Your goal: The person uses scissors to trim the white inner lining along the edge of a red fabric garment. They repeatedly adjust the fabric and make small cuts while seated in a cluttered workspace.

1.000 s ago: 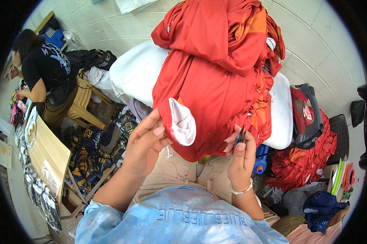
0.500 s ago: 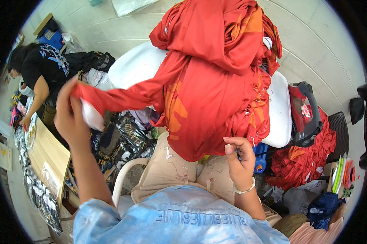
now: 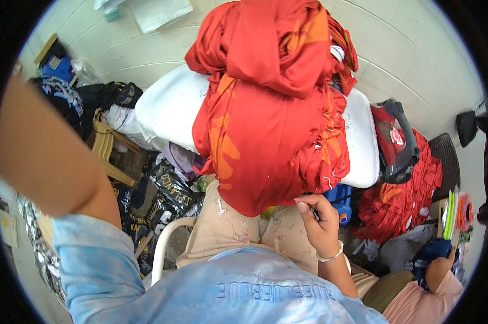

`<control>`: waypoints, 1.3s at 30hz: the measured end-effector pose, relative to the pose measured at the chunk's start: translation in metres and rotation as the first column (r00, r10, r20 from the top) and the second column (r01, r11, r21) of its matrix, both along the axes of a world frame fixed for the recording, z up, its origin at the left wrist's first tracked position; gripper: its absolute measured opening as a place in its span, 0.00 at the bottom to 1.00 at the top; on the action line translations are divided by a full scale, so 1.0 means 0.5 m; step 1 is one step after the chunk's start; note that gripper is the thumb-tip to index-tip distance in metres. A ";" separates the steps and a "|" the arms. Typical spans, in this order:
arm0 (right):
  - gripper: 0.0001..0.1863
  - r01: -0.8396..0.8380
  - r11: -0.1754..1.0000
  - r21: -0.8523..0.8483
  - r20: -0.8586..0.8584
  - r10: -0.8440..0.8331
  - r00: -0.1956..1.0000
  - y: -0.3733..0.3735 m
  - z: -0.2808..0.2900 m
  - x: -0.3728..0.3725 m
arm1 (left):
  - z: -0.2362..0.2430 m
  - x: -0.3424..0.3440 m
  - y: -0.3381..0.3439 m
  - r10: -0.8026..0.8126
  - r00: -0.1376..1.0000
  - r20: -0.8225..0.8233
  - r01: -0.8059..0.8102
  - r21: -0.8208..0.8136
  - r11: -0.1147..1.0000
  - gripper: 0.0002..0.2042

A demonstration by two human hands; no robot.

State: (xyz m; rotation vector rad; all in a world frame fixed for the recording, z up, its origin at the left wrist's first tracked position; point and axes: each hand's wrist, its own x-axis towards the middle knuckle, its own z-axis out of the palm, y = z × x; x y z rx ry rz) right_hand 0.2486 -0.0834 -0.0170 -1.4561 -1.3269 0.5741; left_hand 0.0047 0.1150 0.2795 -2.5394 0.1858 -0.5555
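A heap of red cloth garments with orange patterns [image 3: 254, 146] lies on a white surface [image 3: 165, 110] in front of me and hangs down over my lap. My left arm [image 3: 52, 156] stretches far out to the left; its hand is beyond the picture's rim. My right hand [image 3: 322, 229] is beside the lower right hem of the red cloth, fingers curled in and thumb close to the index finger. Something small and dark shows between those fingers, too hidden to name. Loose threads lie on my beige trousers [image 3: 200, 235].
Dark printed garments in clear plastic [image 3: 168, 186] lie low on the left, near a yellowish stool [image 3: 109, 151]. To the right are a clear-sided bag [image 3: 395, 143] and more red cloth [image 3: 389, 213]. Another person's pink sleeve [image 3: 425, 302] shows at lower right.
My left hand was holding a red strip of cloth with a white end out to the left; now the arm reaches farther left, hand out of view, and no strip is stretched there.
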 end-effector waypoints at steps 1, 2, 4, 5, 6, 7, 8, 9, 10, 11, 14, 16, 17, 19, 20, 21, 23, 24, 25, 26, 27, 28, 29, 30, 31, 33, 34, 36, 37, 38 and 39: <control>0.04 -0.005 1.000 -0.027 0.003 0.005 1.000 -0.005 -0.009 0.010 | -0.024 -0.002 -0.047 -0.051 0.995 -0.084 0.050 -0.012 0.999 0.14; 0.04 -0.014 0.998 -0.059 0.003 0.014 1.000 -0.009 -0.018 0.020 | -0.042 -0.001 -0.083 -0.098 0.986 -0.132 0.096 -0.021 0.995 0.14; 0.04 -0.018 0.993 -0.117 -0.006 0.018 1.000 -0.013 -0.034 0.037 | -0.069 0.001 -0.140 -0.168 0.964 -0.207 0.160 -0.056 0.986 0.14; 0.04 -0.025 0.986 -0.165 -0.015 0.023 1.000 -0.014 -0.040 0.044 | -0.081 0.002 -0.152 -0.180 0.958 -0.223 0.170 -0.064 0.983 0.13; 0.04 -0.020 0.987 -0.157 -0.013 0.018 1.000 -0.015 -0.046 0.047 | -0.091 0.002 -0.162 -0.191 0.954 -0.231 0.179 -0.071 0.981 0.13; 0.04 -0.015 0.986 -0.164 -0.016 0.013 1.000 -0.013 -0.050 0.047 | -0.099 0.002 -0.173 -0.206 0.948 -0.241 0.193 -0.077 0.978 0.13; 0.04 -0.003 0.983 -0.186 -0.022 -0.001 1.000 -0.011 -0.053 0.045 | -0.105 0.002 -0.175 -0.208 0.948 -0.240 0.193 -0.084 0.978 0.13; 0.04 -0.011 0.990 -0.138 -0.009 0.010 1.000 -0.008 -0.055 0.042 | -0.110 0.001 -0.180 -0.214 0.947 -0.238 0.198 -0.092 0.976 0.13; 0.05 -0.007 0.994 -0.109 -0.007 0.007 1.000 -0.006 -0.056 0.036 | -0.112 -0.001 -0.178 -0.215 0.947 -0.237 0.196 -0.100 0.975 0.13; 0.05 -0.002 0.996 -0.090 -0.002 0.002 1.000 -0.002 -0.056 0.027 | -0.114 -0.002 -0.180 -0.213 0.946 -0.244 0.193 -0.104 0.976 0.12; 0.05 -0.068 0.991 -0.119 0.045 0.073 0.996 0.001 -0.047 0.013 | -0.115 -0.003 -0.181 -0.215 0.944 -0.249 0.197 -0.097 0.976 0.12; 0.05 -0.099 0.989 -0.112 0.002 0.099 0.995 0.002 -0.041 0.005 | -0.110 -0.003 -0.183 -0.217 0.943 -0.252 0.198 -0.096 0.975 0.11; 0.05 -0.106 0.989 -0.107 -0.011 0.105 0.994 0.001 -0.037 0.004 | -0.111 -0.001 -0.182 -0.215 0.944 -0.252 0.197 -0.095 0.976 0.11; 0.06 -0.102 0.990 -0.096 -0.018 0.101 0.995 -0.002 -0.033 0.003 | -0.112 0.003 -0.184 -0.219 0.943 -0.252 0.202 -0.093 0.975 0.11; 0.06 -0.094 0.992 -0.089 -0.012 0.093 0.996 -0.004 -0.033 0.004 | -0.113 0.005 -0.184 -0.225 0.942 -0.248 0.208 -0.091 0.974 0.11; 0.06 -0.083 0.993 -0.086 -0.007 0.082 0.997 -0.008 -0.033 0.006 | -0.113 0.006 -0.184 -0.229 0.942 -0.245 0.213 -0.090 0.973 0.11; 0.06 -0.076 0.994 -0.083 0.020 0.078 0.997 -0.013 -0.034 0.011 | -0.118 0.010 -0.181 -0.243 0.940 -0.237 0.228 -0.091 0.970 0.10; 0.06 -0.076 0.992 -0.097 0.043 0.081 0.996 -0.015 -0.036 0.013 | -0.121 0.012 -0.173 -0.249 0.939 -0.237 0.232 -0.097 0.968 0.10; 0.06 -0.076 0.992 -0.102 0.032 0.079 0.996 -0.018 -0.038 0.015 | -0.127 0.014 -0.175 -0.265 0.939 -0.221 0.248 -0.100 0.964 0.10; 0.06 -0.063 0.993 -0.103 0.039 0.067 0.997 -0.021 -0.037 0.020 | -0.130 0.014 -0.175 -0.272 0.938 -0.215 0.255 -0.103 0.962 0.10; 0.07 -0.065 0.992 -0.111 0.035 0.069 0.997 -0.019 -0.038 0.016 | -0.132 0.014 -0.171 -0.280 0.937 -0.211 0.263 -0.103 0.959 0.10; 0.07 -0.075 0.991 -0.110 0.020 0.077 0.997 -0.019 -0.037 0.013 | -0.132 0.012 -0.171 -0.284 0.935 -0.212 0.268 -0.103 0.958 0.09; 0.07 -0.077 0.988 -0.131 0.023 0.080 0.997 -0.017 -0.034 0.011 | -0.130 0.010 -0.172 -0.287 0.934 -0.213 0.270 -0.108 0.957 0.09; 0.06 -0.081 0.993 -0.088 0.028 0.083 0.996 -0.012 -0.032 0.007 | -0.129 0.008 -0.172 -0.279 0.935 -0.217 0.263 -0.102 0.959 0.09; 0.06 -0.091 0.994 -0.064 0.038 0.094 0.995 -0.009 -0.030 0.006 | -0.128 0.006 -0.174 -0.277 0.936 -0.216 0.262 -0.096 0.960 0.09; 0.06 -0.085 0.991 -0.102 0.075 0.093 0.993 -0.006 -0.027 0.004 | -0.132 0.006 -0.171 -0.281 0.937 -0.206 0.267 -0.094 0.959 0.08; 0.06 -0.081 0.991 -0.106 0.063 0.088 0.994 -0.007 -0.027 0.007 | -0.133 0.006 -0.166 -0.285 0.936 -0.205 0.269 -0.102 0.958 0.08; 0.06 -0.109 0.983 -0.147 0.039 0.116 0.993 -0.004 -0.029 0.004 | -0.133 0.000 -0.167 -0.291 0.937 -0.193 0.274 -0.110 0.956 0.08; 0.06 -0.110 0.987 -0.116 0.037 0.115 0.993 -0.001 -0.030 0.001 | -0.135 -0.001 -0.165 -0.296 0.937 -0.183 0.280 -0.111 0.954 0.08; 0.06 -0.114 0.988 -0.105 0.034 0.119 0.992 -0.001 -0.030 0.000 | -0.134 -0.003 -0.164 -0.294 0.938 -0.183 0.278 -0.111 0.954 0.08; 0.06 -0.118 0.989 -0.090 0.020 0.120 0.993 0.000 -0.029 -0.004 | -0.133 -0.006 -0.165 -0.287 0.939 -0.189 0.271 -0.108 0.957 0.07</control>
